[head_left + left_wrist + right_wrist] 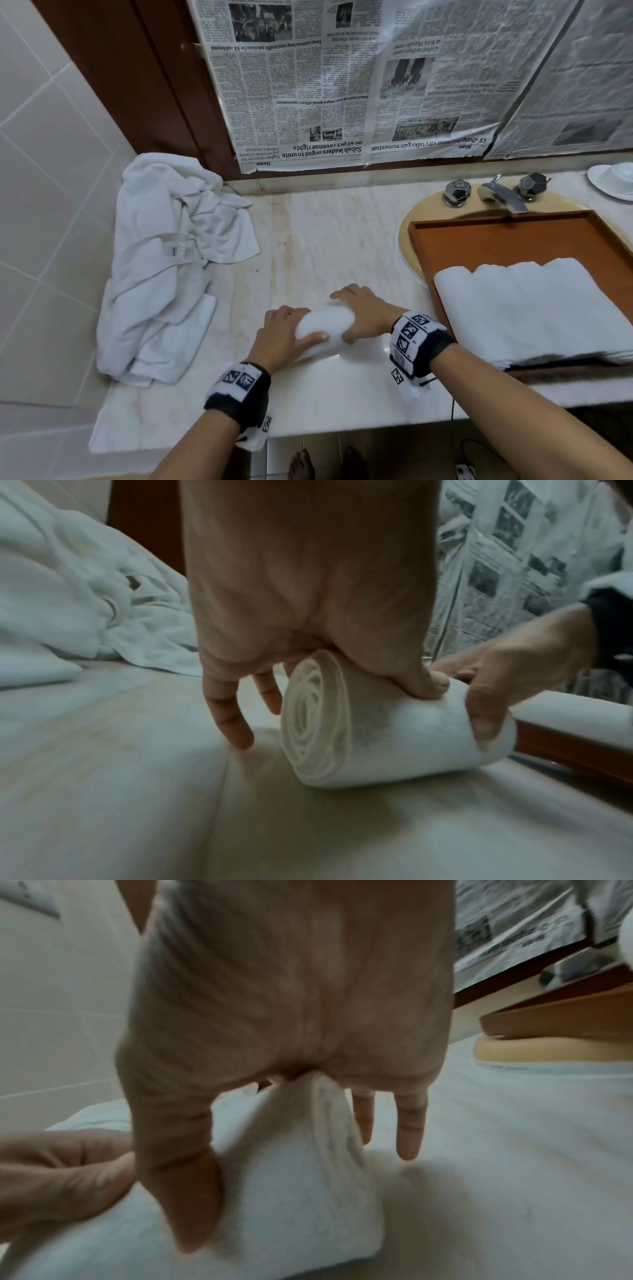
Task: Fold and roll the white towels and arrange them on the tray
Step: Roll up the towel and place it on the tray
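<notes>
rolled towel (pixel 325 330): lies on the marble tabletop (pixel 329 240), near its front edge, spiral end facing left (layers clear in left wrist view)
left hand (pixel 282 334): grip grasping the roll's left end, thumb on the near side, fingers over the top
right hand (pixel 364 315): grip grasping the right end, thumb on the near side
tray (pixel 513 236): right of the roll, over the sink; row of rolled towels (pixel 534 308) inside
towel pile (pixel 164 260): crumpled, far left, apart from the roll
</notes>
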`<state>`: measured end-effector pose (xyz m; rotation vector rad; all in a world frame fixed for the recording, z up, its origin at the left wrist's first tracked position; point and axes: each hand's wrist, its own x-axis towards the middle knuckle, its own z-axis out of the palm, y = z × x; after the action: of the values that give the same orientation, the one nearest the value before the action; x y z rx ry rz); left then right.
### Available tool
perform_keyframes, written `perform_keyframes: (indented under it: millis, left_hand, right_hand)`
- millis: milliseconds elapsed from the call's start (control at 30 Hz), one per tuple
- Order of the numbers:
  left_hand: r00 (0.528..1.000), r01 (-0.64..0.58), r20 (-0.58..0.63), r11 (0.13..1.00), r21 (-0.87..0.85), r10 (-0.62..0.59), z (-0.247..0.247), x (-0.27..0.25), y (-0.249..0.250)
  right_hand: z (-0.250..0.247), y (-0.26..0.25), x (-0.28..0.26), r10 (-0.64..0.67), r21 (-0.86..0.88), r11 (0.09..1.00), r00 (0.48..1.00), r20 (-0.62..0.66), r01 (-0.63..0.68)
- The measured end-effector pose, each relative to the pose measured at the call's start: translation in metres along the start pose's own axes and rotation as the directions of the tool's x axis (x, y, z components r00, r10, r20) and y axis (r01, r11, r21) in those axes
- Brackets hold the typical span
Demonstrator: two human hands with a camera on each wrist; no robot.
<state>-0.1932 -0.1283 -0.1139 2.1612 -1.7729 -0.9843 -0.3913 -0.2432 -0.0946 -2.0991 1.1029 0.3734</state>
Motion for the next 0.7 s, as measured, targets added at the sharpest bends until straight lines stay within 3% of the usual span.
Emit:
perform_keyframes:
  millis: [167, 333, 533, 700]
  left_hand:
    - [0.982, 0.038, 0.184, 0.999, 0.035, -0.044, -0.021, 0.026, -0.003]
    - [0.959, 0.032, 0.282, 0.999, -0.008, -0.028, -0.028, 0.028, -0.001]
    - [0.916, -0.068, 0.398, 0.996, 0.053, 0.041, -0.024, 0.016, 0.004]
    - [0.883, -0.124, 0.461, 0.991, 0.052, 0.086, -0.019, 0.003, 0.009]
  right_hand:
    - [-0.012, 0.008, -0.002, 0.044, 0.041, 0.998, 0.997, 0.066, -0.047]
    - [-0.010, 0.005, -0.007, 0.075, 0.055, 0.995, 0.993, 0.090, -0.080]
    - [0.004, 0.001, -0.030, 0.114, 0.089, 0.988, 0.980, 0.163, -0.129]
    - [0.025, 0.001, -0.059, 0.147, 0.121, 0.979, 0.982, 0.121, -0.162]
